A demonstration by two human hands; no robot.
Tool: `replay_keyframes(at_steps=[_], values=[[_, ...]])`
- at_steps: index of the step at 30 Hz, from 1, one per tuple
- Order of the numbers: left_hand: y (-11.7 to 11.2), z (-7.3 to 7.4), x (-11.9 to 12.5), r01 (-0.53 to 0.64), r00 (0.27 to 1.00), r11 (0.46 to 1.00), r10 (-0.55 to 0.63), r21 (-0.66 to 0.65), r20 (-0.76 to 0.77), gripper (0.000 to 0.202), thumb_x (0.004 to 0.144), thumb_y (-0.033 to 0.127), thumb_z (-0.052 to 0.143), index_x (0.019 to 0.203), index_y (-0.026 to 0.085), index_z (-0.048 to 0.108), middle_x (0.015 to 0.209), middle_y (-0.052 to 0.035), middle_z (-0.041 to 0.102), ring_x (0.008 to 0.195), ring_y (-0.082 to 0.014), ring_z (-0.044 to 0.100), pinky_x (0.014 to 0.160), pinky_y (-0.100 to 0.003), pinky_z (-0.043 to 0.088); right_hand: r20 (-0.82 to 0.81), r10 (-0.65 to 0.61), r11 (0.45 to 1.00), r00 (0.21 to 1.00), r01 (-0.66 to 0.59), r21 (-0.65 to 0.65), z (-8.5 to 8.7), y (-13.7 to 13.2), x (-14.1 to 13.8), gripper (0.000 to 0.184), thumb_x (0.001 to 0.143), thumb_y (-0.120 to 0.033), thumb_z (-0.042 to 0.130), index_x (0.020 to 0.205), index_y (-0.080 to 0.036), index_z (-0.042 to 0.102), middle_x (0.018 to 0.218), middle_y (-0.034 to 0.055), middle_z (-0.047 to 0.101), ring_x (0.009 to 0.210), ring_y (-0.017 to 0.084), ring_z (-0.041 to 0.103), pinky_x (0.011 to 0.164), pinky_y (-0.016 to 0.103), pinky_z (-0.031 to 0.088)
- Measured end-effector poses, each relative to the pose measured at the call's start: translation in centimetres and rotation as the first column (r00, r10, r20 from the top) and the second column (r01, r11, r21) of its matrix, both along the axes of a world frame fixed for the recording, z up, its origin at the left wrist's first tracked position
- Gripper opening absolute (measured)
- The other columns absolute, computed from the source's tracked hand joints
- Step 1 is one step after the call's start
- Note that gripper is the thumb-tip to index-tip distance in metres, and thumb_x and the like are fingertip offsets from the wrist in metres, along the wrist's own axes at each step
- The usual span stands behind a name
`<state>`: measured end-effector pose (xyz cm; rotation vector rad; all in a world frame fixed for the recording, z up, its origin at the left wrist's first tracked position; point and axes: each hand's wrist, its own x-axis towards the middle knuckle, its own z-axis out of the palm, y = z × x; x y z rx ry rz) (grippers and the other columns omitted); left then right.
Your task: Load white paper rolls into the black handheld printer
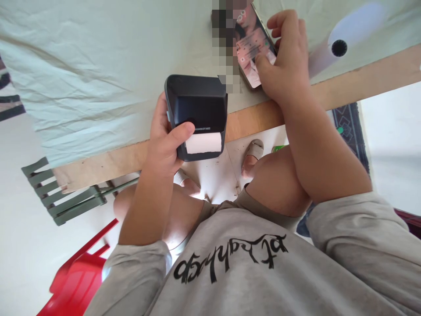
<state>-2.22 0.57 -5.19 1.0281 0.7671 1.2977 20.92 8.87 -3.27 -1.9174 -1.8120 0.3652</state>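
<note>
My left hand [166, 136] grips a black label printer [200, 105] above the table's front edge, with the thumb across its face. A strip of white label paper [204, 143] shows at the printer's near end. A phone [251, 48] lies on the table with its screen lit; part of it is hidden by a blurred patch. My right hand [284, 57] is over the phone's right side. Its thumb reaches onto the lower screen, and the other fingers are bent loosely beside the edge, not closed around the phone.
A pale cloth [98, 66] covers the table, whose bare wooden edge [256, 117] faces me. A white cylinder [340, 46] with a dark end lies at the right. Below on the left are a green slatted chair [66, 197] and a red chair [80, 276].
</note>
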Motion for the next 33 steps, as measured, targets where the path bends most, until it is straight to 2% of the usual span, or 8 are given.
replay_keyframes(at_steps=[5, 8, 11, 18, 22, 24, 29, 33], values=[[-0.1, 0.1, 0.0, 0.0, 0.999, 1.0, -0.001, -0.028, -0.035, 0.05, 0.068, 0.031, 0.07, 0.114, 0.026, 0.05, 0.1, -0.0035, 0.058, 0.092, -0.0245, 0.06, 0.073, -0.039, 0.052, -0.021, 0.003, 1.0, 1.0, -0.002, 0.011, -0.2, 0.2, 0.2, 0.042, 0.073, -0.012, 0.045, 0.111, -0.029, 0.043, 0.118, 0.0, 0.045, 0.108, 0.012, 0.045, 0.096, 0.034, 0.041], [-0.1, 0.2, 0.0, 0.004, 0.999, 1.0, -0.005, -0.024, -0.031, 0.05, 0.067, 0.03, 0.07, 0.113, 0.027, 0.051, 0.099, -0.0036, 0.058, 0.093, -0.0256, 0.06, 0.074, -0.04, 0.052, -0.05, -0.01, 0.999, 0.999, 0.012, 0.04, -0.4, 0.4, 0.1, 0.033, 0.081, -0.027, 0.047, 0.113, -0.019, 0.046, 0.117, 0.0043, 0.048, 0.108, 0.011, 0.047, 0.097, 0.034, 0.043], [-0.1, 0.2, 0.1, 0.006, 1.0, 1.0, -0.006, -0.028, -0.002, 0.048, 0.067, 0.026, 0.07, 0.112, 0.028, 0.053, 0.097, -0.0029, 0.059, 0.092, -0.0257, 0.061, 0.071, -0.039, 0.053, -0.078, -0.032, 0.996, 0.996, 0.038, 0.079, -0.6, 0.6, 0.1, 0.043, 0.084, -0.041, 0.042, 0.113, -0.01, 0.048, 0.113, 0.0081, 0.051, 0.107, 0.01, 0.049, 0.096, 0.033, 0.045], [-0.2, 0.3, 0.2, -0.001, 1.0, 1.0, 0.002, -0.029, 0.022, 0.047, 0.067, 0.025, 0.07, 0.111, 0.027, 0.053, 0.097, -0.0015, 0.06, 0.09, -0.0231, 0.062, 0.077, -0.04, 0.053, -0.096, -0.015, 0.995, 0.995, 0.025, 0.097, -0.6, 0.6, 0.1, 0.043, 0.084, -0.042, 0.042, 0.112, -0.01, 0.049, 0.112, 0.0079, 0.052, 0.106, 0.01, 0.05, 0.096, 0.033, 0.045], [-0.3, 0.3, 0.2, -0.013, 1.0, 0.999, 0.013, -0.034, -0.012, 0.049, 0.066, 0.029, 0.07, 0.112, 0.029, 0.053, 0.097, -0.002, 0.06, 0.091, -0.0234, 0.061, 0.071, -0.038, 0.052, -0.081, 0.018, 0.997, 0.997, -0.011, 0.08, 0.0, -0.3, 0.0, 0.031, 0.082, -0.024, 0.045, 0.112, -0.017, 0.046, 0.115, 0.0046, 0.048, 0.105, 0.01, 0.047, 0.098, 0.033, 0.041], [-0.2, 0.3, 0.2, -0.016, 1.0, 0.999, 0.015, -0.033, -0.016, 0.05, 0.066, 0.03, 0.071, 0.112, 0.029, 0.052, 0.096, -0.0023, 0.06, 0.088, -0.023, 0.06, 0.067, -0.036, 0.052, -0.058, 0.051, 0.997, 0.997, -0.048, 0.063, 0.3, -0.8, -0.1, 0.036, 0.077, -0.019, 0.048, 0.113, -0.021, 0.043, 0.117, 0.0026, 0.046, 0.107, 0.011, 0.045, 0.099, 0.032, 0.039], [-0.2, 0.5, 0.2, -0.012, 0.999, 0.998, 0.01, -0.061, -0.034, 0.049, 0.064, 0.029, 0.071, 0.11, 0.03, 0.053, 0.095, -0.0022, 0.06, 0.086, -0.0238, 0.061, 0.054, -0.032, 0.051, 0.009, 0.062, 0.998, 0.998, -0.062, 0.005, 1.0, -1.3, -0.6, 0.056, 0.069, -0.036, 0.059, 0.119, -0.022, 0.038, 0.121, 0.0037, 0.043, 0.11, 0.018, 0.041, 0.098, 0.039, 0.036], [-0.2, 0.6, 0.3, -0.01, 1.0, 0.998, 0.009, -0.068, -0.02, 0.049, 0.065, 0.028, 0.07, 0.111, 0.029, 0.052, 0.1, -0.0027, 0.06, 0.1, -0.0279, 0.059, 0.069, -0.038, 0.054, 0.048, 0.063, 0.996, 0.997, -0.06, -0.06, 1.4, -0.6, -1.1, 0.066, 0.064, -0.04, 0.061, 0.123, -0.021, 0.035, 0.12, 0.0041, 0.044, 0.109, 0.021, 0.039, 0.097, 0.043, 0.034]])
